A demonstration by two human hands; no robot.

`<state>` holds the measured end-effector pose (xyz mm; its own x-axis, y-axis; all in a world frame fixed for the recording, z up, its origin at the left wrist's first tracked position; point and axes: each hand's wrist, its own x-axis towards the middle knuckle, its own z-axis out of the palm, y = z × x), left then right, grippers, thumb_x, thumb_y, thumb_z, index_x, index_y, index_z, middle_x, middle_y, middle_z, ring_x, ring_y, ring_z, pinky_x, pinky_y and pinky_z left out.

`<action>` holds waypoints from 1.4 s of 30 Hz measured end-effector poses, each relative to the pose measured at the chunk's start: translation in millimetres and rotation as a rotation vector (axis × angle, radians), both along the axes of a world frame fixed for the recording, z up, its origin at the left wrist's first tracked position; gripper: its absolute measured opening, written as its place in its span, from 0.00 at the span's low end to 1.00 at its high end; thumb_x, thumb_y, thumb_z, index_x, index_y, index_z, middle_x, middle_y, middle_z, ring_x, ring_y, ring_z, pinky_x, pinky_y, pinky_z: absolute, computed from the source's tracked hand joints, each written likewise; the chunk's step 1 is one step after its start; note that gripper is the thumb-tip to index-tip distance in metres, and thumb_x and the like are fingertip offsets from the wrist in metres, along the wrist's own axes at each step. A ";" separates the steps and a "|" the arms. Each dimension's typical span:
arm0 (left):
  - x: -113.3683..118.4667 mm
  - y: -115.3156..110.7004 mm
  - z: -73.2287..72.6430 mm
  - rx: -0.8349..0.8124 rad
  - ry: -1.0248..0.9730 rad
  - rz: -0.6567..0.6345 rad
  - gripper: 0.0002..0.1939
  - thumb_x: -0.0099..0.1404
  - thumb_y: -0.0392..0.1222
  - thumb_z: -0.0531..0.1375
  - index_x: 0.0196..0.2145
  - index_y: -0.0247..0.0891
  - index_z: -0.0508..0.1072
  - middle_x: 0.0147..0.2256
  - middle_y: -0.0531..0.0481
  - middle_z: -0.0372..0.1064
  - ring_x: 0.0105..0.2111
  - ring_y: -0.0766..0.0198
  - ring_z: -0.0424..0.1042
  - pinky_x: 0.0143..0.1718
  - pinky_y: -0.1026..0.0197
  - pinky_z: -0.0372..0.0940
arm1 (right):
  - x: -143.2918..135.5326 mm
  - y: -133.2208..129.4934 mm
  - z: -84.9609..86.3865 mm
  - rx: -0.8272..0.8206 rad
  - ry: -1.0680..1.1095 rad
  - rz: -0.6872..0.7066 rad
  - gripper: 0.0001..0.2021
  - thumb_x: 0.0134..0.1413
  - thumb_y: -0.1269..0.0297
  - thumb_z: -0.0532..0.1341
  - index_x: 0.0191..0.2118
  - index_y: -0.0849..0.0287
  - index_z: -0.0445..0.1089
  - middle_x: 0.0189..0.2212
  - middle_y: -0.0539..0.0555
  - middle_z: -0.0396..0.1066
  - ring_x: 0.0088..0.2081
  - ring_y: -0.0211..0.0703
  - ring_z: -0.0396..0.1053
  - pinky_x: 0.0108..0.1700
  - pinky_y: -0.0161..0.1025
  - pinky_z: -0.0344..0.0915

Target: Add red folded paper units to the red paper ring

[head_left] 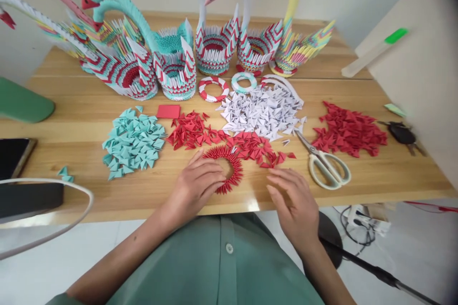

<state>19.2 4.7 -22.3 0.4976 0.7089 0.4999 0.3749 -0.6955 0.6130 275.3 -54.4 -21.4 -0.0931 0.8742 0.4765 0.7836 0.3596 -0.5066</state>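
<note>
A ring of folded red paper pieces [236, 171] lies near the table's front edge, its points facing outward. My left hand [196, 181] covers the ring's left side, its fingers curled over and holding it. One white piece [234, 150] shows at the ring's far rim. To the right, my right hand [291, 195] is open, thumb and fingers apart, with nothing visible in it. Its fingertips are close to a pile of loose red folded triangles [252, 145]. A heap of white folded triangles [263, 109] sits behind these.
Scissors [327, 167] lie right of my right hand, before another red pile [350, 131]. Turquoise triangles [134, 143] lie at left, near a red paper stack [169, 111]. Paper swans [175, 66] line the back. A cable [91, 195] loops at left; keys [402, 132] lie far right.
</note>
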 end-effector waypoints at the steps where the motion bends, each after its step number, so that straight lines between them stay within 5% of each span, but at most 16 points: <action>1: 0.9 -2.3 0.2 -0.003 0.014 0.012 0.04 0.68 0.33 0.61 0.38 0.37 0.76 0.40 0.47 0.78 0.46 0.60 0.74 0.66 0.45 0.51 | 0.4 -3.9 -2.4 0.000 0.011 -0.013 0.09 0.61 0.71 0.60 0.46 0.56 0.70 0.44 0.57 0.75 0.48 0.49 0.71 0.56 0.52 0.63; 9: 16.5 -13.8 -3.3 -0.033 0.159 0.054 0.09 0.64 0.40 0.66 0.41 0.37 0.73 0.40 0.47 0.75 0.45 0.57 0.71 0.67 0.38 0.47 | 3.3 -17.4 -10.5 -0.038 -0.001 -0.075 0.08 0.63 0.71 0.59 0.45 0.56 0.71 0.37 0.54 0.75 0.40 0.45 0.72 0.44 0.44 0.64; 15: 25.0 -13.3 -0.8 -0.042 0.234 0.070 0.06 0.65 0.34 0.63 0.40 0.37 0.72 0.38 0.49 0.74 0.43 0.59 0.71 0.67 0.36 0.45 | 5.9 -14.5 -11.6 -0.066 0.005 -0.062 0.07 0.63 0.69 0.58 0.45 0.56 0.71 0.37 0.53 0.76 0.40 0.44 0.72 0.44 0.44 0.63; 29: 19.4 -16.7 -4.2 -0.011 0.129 0.127 0.09 0.69 0.32 0.58 0.45 0.38 0.74 0.38 0.48 0.79 0.44 0.59 0.75 0.66 0.38 0.50 | -24.5 19.9 -9.7 -0.139 -0.042 0.185 0.07 0.66 0.62 0.59 0.38 0.56 0.72 0.33 0.51 0.75 0.36 0.43 0.68 0.42 0.42 0.57; 42: 29.4 -12.2 2.2 0.015 0.080 0.063 0.09 0.69 0.29 0.57 0.41 0.37 0.76 0.35 0.50 0.79 0.38 0.64 0.77 0.66 0.44 0.52 | -29.0 28.6 -14.5 -0.155 -0.061 0.199 0.09 0.65 0.60 0.59 0.36 0.57 0.70 0.31 0.50 0.75 0.34 0.43 0.67 0.40 0.42 0.54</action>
<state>48.7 -7.5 -20.1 0.4909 0.7330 0.4709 0.4658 -0.6776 0.5691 246.3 -25.8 -35.9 -0.2948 0.8980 0.3266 0.7362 0.4314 -0.5215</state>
